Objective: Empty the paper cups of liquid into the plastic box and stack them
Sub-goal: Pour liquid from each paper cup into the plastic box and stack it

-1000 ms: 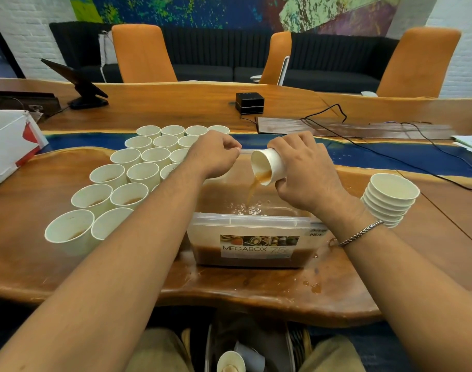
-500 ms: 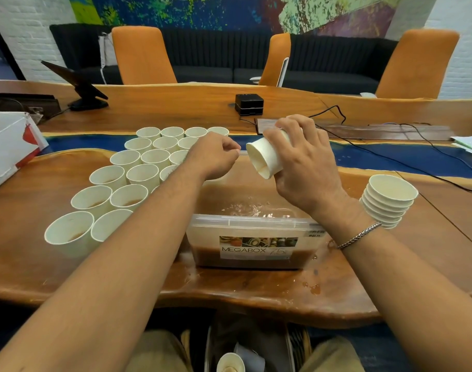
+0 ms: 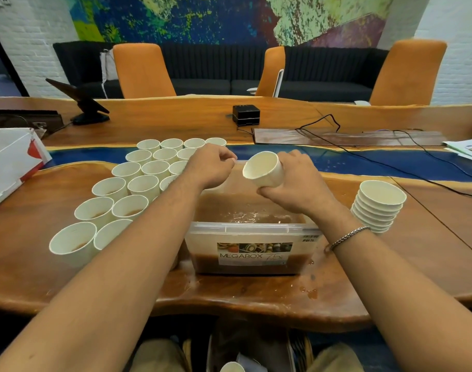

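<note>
A clear plastic box (image 3: 252,228) labelled MEGABOX stands in front of me with brown liquid in it. My right hand (image 3: 296,183) grips an emptied white paper cup (image 3: 264,170) above the box's far side, tilted with its mouth towards me. My left hand (image 3: 209,167) is curled at the box's far left corner; what it holds is hidden. Several white paper cups (image 3: 133,189) with brown liquid stand in rows left of the box. A stack of empty cups (image 3: 378,208) sits to the right.
The wooden table (image 3: 256,299) has wet drips near the box's front right. A white carton (image 3: 9,162) lies at the far left. A black device (image 3: 246,115) and cables (image 3: 363,154) lie beyond the blue strip. Papers (image 3: 465,149) sit at the right edge.
The right hand stopped pouring, lifted the cup, then turned it so its mouth faces me. The stream into the box has ended. The left hand stayed put.
</note>
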Tool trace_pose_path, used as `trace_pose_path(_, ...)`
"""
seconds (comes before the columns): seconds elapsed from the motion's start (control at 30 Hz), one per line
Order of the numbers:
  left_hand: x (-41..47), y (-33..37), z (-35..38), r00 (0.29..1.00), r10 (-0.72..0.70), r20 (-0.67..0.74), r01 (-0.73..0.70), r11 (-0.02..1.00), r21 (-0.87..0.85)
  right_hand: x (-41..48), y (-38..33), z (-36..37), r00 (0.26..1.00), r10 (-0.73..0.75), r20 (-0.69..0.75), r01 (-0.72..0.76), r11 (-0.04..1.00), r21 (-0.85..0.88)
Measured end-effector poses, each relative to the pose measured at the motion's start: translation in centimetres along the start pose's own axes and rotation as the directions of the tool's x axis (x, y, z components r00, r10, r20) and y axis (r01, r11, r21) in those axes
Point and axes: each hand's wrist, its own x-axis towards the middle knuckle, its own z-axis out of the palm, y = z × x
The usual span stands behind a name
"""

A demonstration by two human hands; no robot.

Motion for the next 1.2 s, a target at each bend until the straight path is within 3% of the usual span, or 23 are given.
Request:
trace_pose_path(0.17,-0.7,2.0,-0.2,0.992,0.03,-0.127,-0.044,0.993,-0.112,0.3,0.1,-0.7,0.987,0.148,-0.059,-0.123,0.945,0.304)
trace_pose_path(0.33,-2.2,6.7,0.3,0.998,0.063,0.017,-0.055,0.955,-0.293,-0.7,0.2,-2.0,0.969,0.219,-0.113,-0.136,0.857,0.498)
trace_pose_path(0.43,-2.5,9.5,1.2,0.993,0.114,0.026,-0.096,0.923,-0.372,-1.5,0.6,-4.0,0.957,0.237,-0.164,-0.104,0.814,0.572)
trace_pose_path(0.73,-2.8,16.7,4.6,0.939,0.337,0.073,-0.27,0.85,-0.453,-4.4,6.2,-11.5,0.899,0.323,-0.297,-0.133,0.845,0.518)
trace_pose_path(0.97,-2.7,18.8,8.8,0.912,0.383,0.149,-0.298,0.867,-0.4,-6.0,9.6,-12.5,0.885,0.399,-0.239,-0.269,0.859,0.436)
trace_pose_path(1.1,-2.6,19.0,9.9,0.902,0.345,0.26,-0.24,0.9,-0.364,-6.6,10.8,-11.7,0.862,0.467,-0.199,-0.362,0.84,0.403)
trace_pose_path(1.2,-2.5,18.5,10.5,0.873,0.36,0.329,-0.291,0.926,-0.241,-7.0,11.3,-11.0,0.847,0.525,-0.077,-0.475,0.815,0.333)
